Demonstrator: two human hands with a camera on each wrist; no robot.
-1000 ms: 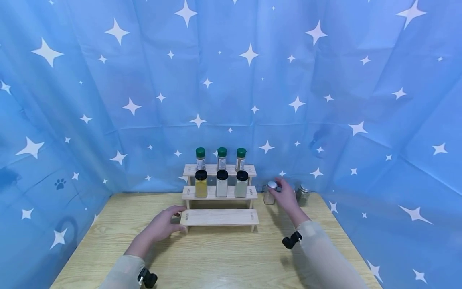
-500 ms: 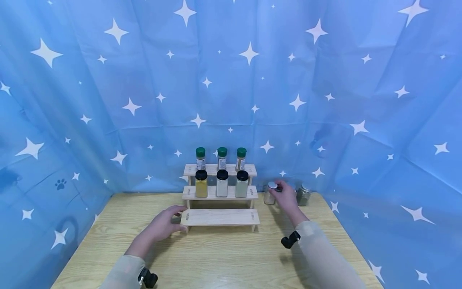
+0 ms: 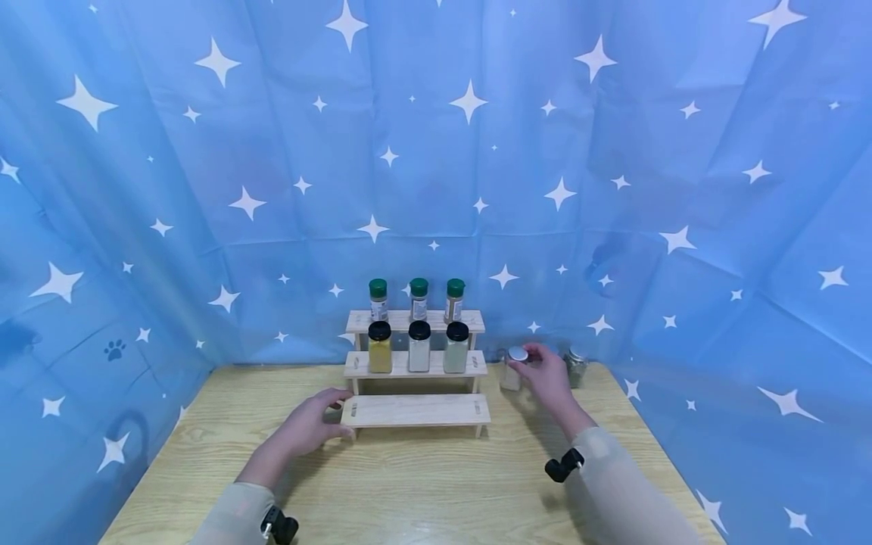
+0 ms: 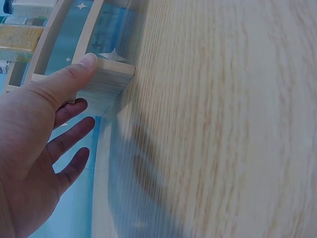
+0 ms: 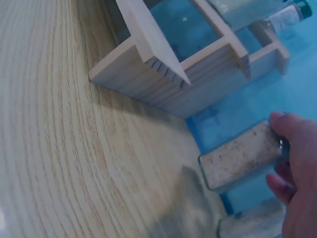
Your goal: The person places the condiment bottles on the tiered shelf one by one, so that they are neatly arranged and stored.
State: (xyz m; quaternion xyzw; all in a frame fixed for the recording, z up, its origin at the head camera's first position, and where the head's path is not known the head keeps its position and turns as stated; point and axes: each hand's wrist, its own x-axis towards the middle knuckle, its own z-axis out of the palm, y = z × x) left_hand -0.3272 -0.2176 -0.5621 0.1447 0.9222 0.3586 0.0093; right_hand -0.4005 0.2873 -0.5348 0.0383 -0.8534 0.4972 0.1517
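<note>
A stepped wooden spice rack (image 3: 415, 409) stands on the table, its lowest shelf bare. My left hand (image 3: 309, 424) grips the left end of that shelf; in the left wrist view the thumb (image 4: 74, 77) lies on the wood and the other fingers spread behind it. To the right of the rack, my right hand (image 3: 548, 378) pinches a clear glass spice jar (image 3: 512, 374) by its silver lid. The right wrist view shows the jar (image 5: 242, 156) filled with pale, speckled contents. Whether its base touches the table I cannot tell.
Three black-capped jars (image 3: 418, 354) fill the middle shelf. Three green-capped bottles (image 3: 418, 301) line the top one. Another silver-lidded jar (image 3: 575, 369), with dark contents, stands beyond my right hand. A blue star-patterned curtain (image 3: 436, 189) hangs behind the wooden table (image 3: 422, 484).
My right hand and the pinched jar have shifted slightly right and toward me. The left hand keeps its place on the rack.
</note>
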